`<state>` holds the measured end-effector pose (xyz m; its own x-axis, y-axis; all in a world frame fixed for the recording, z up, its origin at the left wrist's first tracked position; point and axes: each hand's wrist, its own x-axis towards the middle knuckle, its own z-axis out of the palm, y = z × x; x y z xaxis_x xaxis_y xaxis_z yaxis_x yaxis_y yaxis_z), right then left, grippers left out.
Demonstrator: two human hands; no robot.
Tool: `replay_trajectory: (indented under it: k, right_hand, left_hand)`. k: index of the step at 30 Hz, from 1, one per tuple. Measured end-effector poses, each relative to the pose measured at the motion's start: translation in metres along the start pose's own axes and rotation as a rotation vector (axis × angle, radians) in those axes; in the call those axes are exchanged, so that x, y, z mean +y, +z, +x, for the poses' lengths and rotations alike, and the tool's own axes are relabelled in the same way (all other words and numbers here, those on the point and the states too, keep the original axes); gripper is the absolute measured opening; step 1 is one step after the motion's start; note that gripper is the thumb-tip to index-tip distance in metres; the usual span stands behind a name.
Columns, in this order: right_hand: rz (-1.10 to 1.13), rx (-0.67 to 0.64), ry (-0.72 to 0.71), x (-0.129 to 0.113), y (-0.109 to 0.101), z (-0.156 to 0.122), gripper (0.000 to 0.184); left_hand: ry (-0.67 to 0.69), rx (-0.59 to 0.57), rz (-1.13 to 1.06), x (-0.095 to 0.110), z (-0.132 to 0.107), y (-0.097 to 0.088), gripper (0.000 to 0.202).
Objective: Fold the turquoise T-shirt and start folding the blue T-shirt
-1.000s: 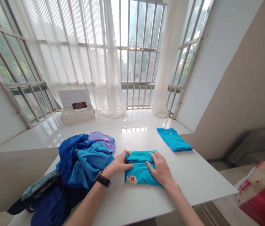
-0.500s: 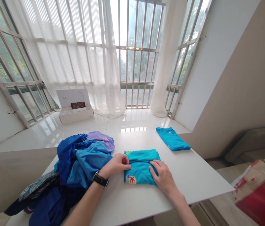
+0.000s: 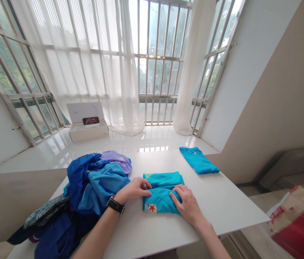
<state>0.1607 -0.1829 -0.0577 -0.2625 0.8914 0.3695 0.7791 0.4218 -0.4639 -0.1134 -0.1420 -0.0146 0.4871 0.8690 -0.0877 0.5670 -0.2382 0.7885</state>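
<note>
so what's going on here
A person is handling a folded turquoise shirt on a white table. Their left hand is at the shirt's left edge, and their right hand rests on its lower right. A second folded turquoise shirt lies beyond it, with a heap of blue and purple clothes to the left.

You've got 2 hands: left hand (image 3: 133, 189), right hand (image 3: 188, 207). 1 black watch (image 3: 115, 204) on your left wrist. 2 turquoise folded shirts: 1 near shirt (image 3: 162, 192) under your hands, 1 far shirt (image 3: 199, 160). 1 clothes heap (image 3: 98, 183). 1 white surface (image 3: 222, 205). 1 white box (image 3: 87, 133), 1 phone (image 3: 90, 121) on it. 1 red paper bag (image 3: 297, 225).
</note>
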Motion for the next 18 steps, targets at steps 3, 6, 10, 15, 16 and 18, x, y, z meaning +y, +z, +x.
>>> replay_trajectory:
  k: [3, 6, 10, 15, 16, 18]
  right_hand:
    - [0.045, -0.040, 0.021, -0.002, -0.001, 0.000, 0.032]
    - [0.076, -0.084, 0.044, -0.004, -0.003, 0.001, 0.036]
    - [0.146, -0.153, 0.077, -0.007, -0.008, 0.006, 0.042]
    - [0.222, -0.256, 0.127, -0.011, -0.023, 0.011, 0.048]
    - [0.207, -0.275, 0.136, -0.012, -0.025, 0.011, 0.047]
    - [0.151, -0.307, 0.163, -0.011, -0.030, 0.010, 0.045]
  left_hand:
    - [0.010, -0.069, -0.023, 0.000, 0.000, 0.001, 0.038]
    - [0.035, -0.127, -0.065, 0.000, 0.000, 0.003, 0.037]
    - [0.043, -0.133, -0.047, 0.001, -0.001, 0.003, 0.033]
    - [0.085, -0.178, -0.016, 0.000, -0.001, -0.001, 0.031]
    - [0.094, -0.182, -0.015, 0.000, -0.001, -0.002, 0.031]
    - [0.095, -0.182, -0.012, -0.001, 0.000, -0.002, 0.031]
